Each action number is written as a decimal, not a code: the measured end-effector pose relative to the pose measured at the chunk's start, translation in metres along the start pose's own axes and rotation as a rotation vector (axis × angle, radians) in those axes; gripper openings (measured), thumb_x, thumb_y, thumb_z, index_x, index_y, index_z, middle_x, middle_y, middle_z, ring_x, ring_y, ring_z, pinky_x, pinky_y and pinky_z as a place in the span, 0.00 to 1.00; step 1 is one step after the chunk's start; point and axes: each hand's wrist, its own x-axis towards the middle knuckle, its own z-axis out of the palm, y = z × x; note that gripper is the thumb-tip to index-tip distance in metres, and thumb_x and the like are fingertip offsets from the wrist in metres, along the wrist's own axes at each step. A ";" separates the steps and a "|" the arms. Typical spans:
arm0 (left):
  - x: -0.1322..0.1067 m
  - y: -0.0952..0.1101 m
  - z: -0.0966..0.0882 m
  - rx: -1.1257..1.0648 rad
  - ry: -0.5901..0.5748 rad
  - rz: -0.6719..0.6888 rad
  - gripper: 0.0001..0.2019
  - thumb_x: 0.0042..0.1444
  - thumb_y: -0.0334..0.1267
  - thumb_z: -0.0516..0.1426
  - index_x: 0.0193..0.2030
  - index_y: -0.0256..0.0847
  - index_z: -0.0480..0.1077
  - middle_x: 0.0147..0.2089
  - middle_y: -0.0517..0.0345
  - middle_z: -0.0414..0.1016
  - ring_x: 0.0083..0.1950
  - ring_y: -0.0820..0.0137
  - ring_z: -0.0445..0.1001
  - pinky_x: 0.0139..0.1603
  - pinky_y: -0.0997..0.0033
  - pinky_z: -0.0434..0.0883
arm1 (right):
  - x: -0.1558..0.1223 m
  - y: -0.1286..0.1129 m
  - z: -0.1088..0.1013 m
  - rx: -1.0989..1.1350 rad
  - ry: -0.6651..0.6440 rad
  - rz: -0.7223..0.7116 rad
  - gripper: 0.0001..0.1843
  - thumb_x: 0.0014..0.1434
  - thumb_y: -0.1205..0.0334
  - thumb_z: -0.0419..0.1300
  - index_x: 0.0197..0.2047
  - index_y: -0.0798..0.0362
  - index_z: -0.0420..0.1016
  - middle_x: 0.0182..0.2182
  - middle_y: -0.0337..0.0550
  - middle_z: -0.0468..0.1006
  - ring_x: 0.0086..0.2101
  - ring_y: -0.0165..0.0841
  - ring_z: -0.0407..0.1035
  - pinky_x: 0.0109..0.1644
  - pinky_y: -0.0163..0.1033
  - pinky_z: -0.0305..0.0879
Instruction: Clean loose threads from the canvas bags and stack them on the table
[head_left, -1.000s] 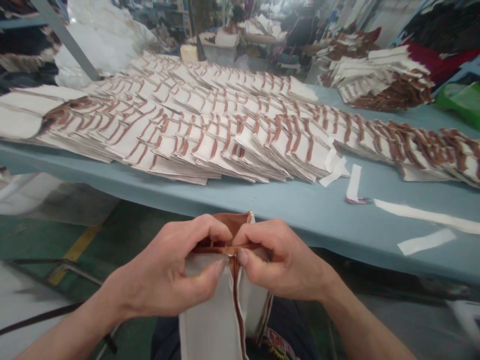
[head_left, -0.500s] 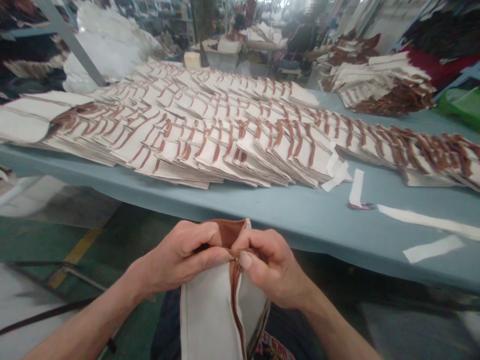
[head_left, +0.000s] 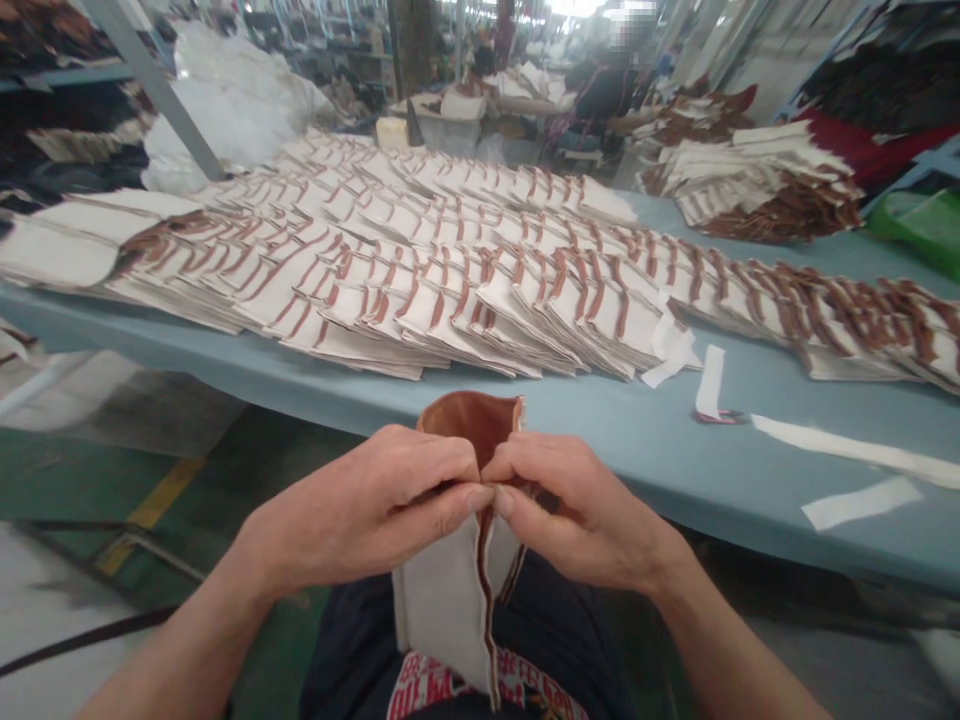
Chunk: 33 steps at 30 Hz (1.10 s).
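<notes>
Both hands pinch the upper edge of a white sewn piece with brown lining, held above my lap. My left hand closes thumb and forefinger on the edge left of the brown seam. On the other side of that seam, my right hand pinches the edge the same way, its fingertips nearly touching the left ones. Behind my fingers the piece gapes, showing its brown inside. Its lower end hangs over dark clothing with red print.
On the blue-covered table ahead lie long overlapping rows of similar white and brown pieces. White strips and a small pinkish tool lie at right. Farther back are a heaped pile and a person.
My hands have lifted the piece slightly and its mouth stands wider, showing more brown lining. The lower end has swung up, uncovering more of the red print. The view has shifted slightly.
</notes>
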 end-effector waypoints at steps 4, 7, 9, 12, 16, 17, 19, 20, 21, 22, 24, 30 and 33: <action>0.004 -0.009 0.015 -0.304 0.128 0.045 0.18 0.70 0.37 0.54 0.26 0.40 0.62 0.24 0.67 0.61 0.25 0.77 0.58 0.27 0.74 0.56 | -0.007 0.007 0.001 0.298 -0.004 0.089 0.16 0.69 0.56 0.58 0.31 0.55 0.74 0.23 0.36 0.70 0.25 0.27 0.60 0.29 0.33 0.57; 0.001 -0.015 0.024 -0.508 0.153 0.020 0.23 0.71 0.48 0.55 0.25 0.39 0.62 0.24 0.65 0.62 0.25 0.76 0.59 0.26 0.74 0.56 | -0.013 0.012 0.009 0.489 0.027 0.146 0.26 0.69 0.42 0.59 0.30 0.56 0.76 0.22 0.36 0.68 0.24 0.27 0.59 0.27 0.33 0.56; -0.002 -0.017 0.029 -0.591 0.160 -0.005 0.26 0.69 0.54 0.56 0.25 0.38 0.63 0.24 0.65 0.60 0.25 0.76 0.57 0.26 0.74 0.55 | -0.014 0.014 0.014 0.566 0.022 0.144 0.27 0.68 0.40 0.60 0.31 0.57 0.78 0.22 0.37 0.69 0.23 0.27 0.58 0.26 0.33 0.56; -0.008 -0.019 0.034 -0.719 0.180 -0.067 0.27 0.65 0.57 0.58 0.24 0.38 0.62 0.24 0.65 0.59 0.25 0.76 0.55 0.26 0.73 0.53 | -0.014 0.015 0.021 0.663 0.019 0.116 0.25 0.68 0.42 0.62 0.32 0.57 0.79 0.22 0.36 0.67 0.23 0.26 0.57 0.26 0.32 0.55; -0.011 -0.020 0.043 -0.891 0.189 -0.161 0.28 0.61 0.60 0.62 0.23 0.38 0.61 0.24 0.65 0.58 0.24 0.77 0.54 0.24 0.75 0.52 | -0.015 0.014 0.025 0.741 0.054 0.103 0.23 0.68 0.46 0.62 0.32 0.57 0.79 0.22 0.36 0.67 0.24 0.27 0.57 0.27 0.33 0.55; -0.012 -0.022 0.044 -0.907 0.197 -0.174 0.28 0.60 0.59 0.63 0.23 0.38 0.61 0.23 0.65 0.58 0.24 0.77 0.54 0.24 0.75 0.52 | -0.015 0.014 0.025 0.721 0.055 0.102 0.23 0.69 0.46 0.61 0.33 0.58 0.80 0.22 0.36 0.67 0.24 0.26 0.57 0.27 0.33 0.55; -0.013 -0.025 0.045 -0.909 0.200 -0.181 0.28 0.59 0.58 0.64 0.22 0.38 0.61 0.23 0.66 0.59 0.23 0.78 0.54 0.24 0.76 0.52 | -0.016 0.012 0.024 0.641 0.046 0.104 0.22 0.70 0.48 0.60 0.34 0.58 0.81 0.21 0.35 0.66 0.23 0.26 0.56 0.26 0.33 0.53; -0.014 -0.027 0.045 -0.904 0.190 -0.181 0.28 0.59 0.58 0.64 0.22 0.38 0.62 0.22 0.65 0.60 0.23 0.77 0.55 0.24 0.76 0.53 | -0.016 0.010 0.022 0.598 0.039 0.101 0.22 0.71 0.48 0.59 0.35 0.58 0.81 0.21 0.34 0.66 0.22 0.26 0.56 0.26 0.32 0.53; -0.015 -0.029 0.044 -0.897 0.173 -0.179 0.28 0.59 0.58 0.64 0.22 0.37 0.63 0.22 0.64 0.62 0.24 0.77 0.56 0.25 0.76 0.54 | -0.015 0.009 0.021 0.559 0.026 0.097 0.22 0.71 0.49 0.58 0.36 0.59 0.81 0.21 0.35 0.66 0.22 0.26 0.56 0.26 0.32 0.53; -0.015 -0.031 0.043 -0.891 0.156 -0.173 0.27 0.59 0.58 0.64 0.23 0.37 0.64 0.22 0.63 0.64 0.24 0.77 0.57 0.25 0.76 0.55 | -0.015 0.007 0.019 0.522 0.012 0.091 0.21 0.72 0.51 0.57 0.37 0.59 0.81 0.22 0.35 0.68 0.22 0.25 0.57 0.26 0.32 0.53; -0.015 -0.034 0.039 -0.862 0.132 -0.161 0.27 0.59 0.58 0.64 0.23 0.36 0.67 0.23 0.61 0.68 0.25 0.75 0.60 0.26 0.76 0.58 | -0.013 0.003 0.015 0.434 -0.007 0.062 0.19 0.72 0.55 0.56 0.38 0.59 0.81 0.24 0.37 0.72 0.23 0.26 0.60 0.27 0.32 0.56; -0.015 -0.026 0.026 -0.601 0.081 -0.107 0.16 0.63 0.44 0.62 0.27 0.36 0.71 0.23 0.64 0.68 0.24 0.77 0.59 0.25 0.78 0.56 | -0.012 -0.007 0.007 0.071 -0.045 -0.066 0.12 0.70 0.68 0.54 0.41 0.57 0.80 0.27 0.41 0.79 0.27 0.29 0.67 0.34 0.35 0.60; -0.015 -0.014 0.017 -0.317 0.103 -0.017 0.09 0.63 0.33 0.59 0.30 0.37 0.71 0.25 0.66 0.66 0.26 0.77 0.60 0.28 0.79 0.57 | -0.014 -0.014 0.003 -0.043 -0.083 -0.084 0.11 0.71 0.68 0.53 0.42 0.55 0.78 0.28 0.42 0.80 0.28 0.31 0.67 0.35 0.37 0.60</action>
